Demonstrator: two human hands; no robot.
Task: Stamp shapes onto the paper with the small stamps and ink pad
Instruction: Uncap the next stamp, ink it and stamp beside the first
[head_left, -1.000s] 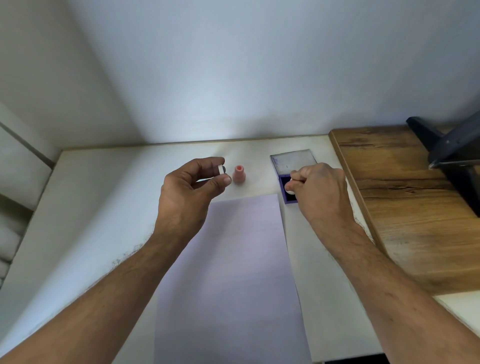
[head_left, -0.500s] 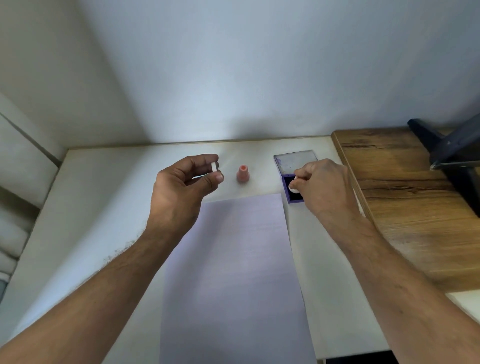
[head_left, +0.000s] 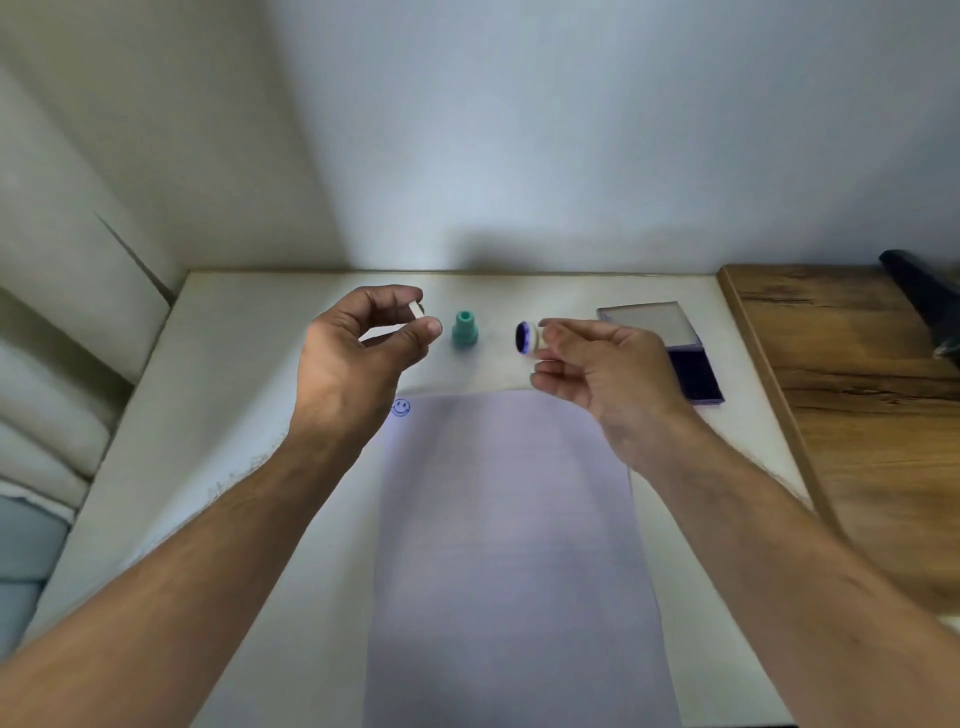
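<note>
A pale sheet of paper (head_left: 511, 545) lies lengthwise on the white table (head_left: 234, 415), with a blue smiley print (head_left: 400, 407) at its far left corner. My right hand (head_left: 597, 374) holds a small white round stamp (head_left: 527, 338) above the paper's far edge, its inked blue face turned left. My left hand (head_left: 358, 358) pinches a small white cap (head_left: 417, 309) between thumb and forefinger. A teal stamp (head_left: 464, 328) stands upright between my hands. The open ink pad (head_left: 693, 371), dark blue with its clear lid (head_left: 647, 323) folded back, sits to the right.
A wooden board (head_left: 857, 415) covers the table's right side, with a dark object (head_left: 924, 301) at its far end. A wall rises just behind the table. Pale cushions (head_left: 41, 415) lie past the left edge.
My right hand lifted the white stamp off the ink pad and carried it left, turning its inked face sideways. My left hand stayed roughly in place, holding the cap.
</note>
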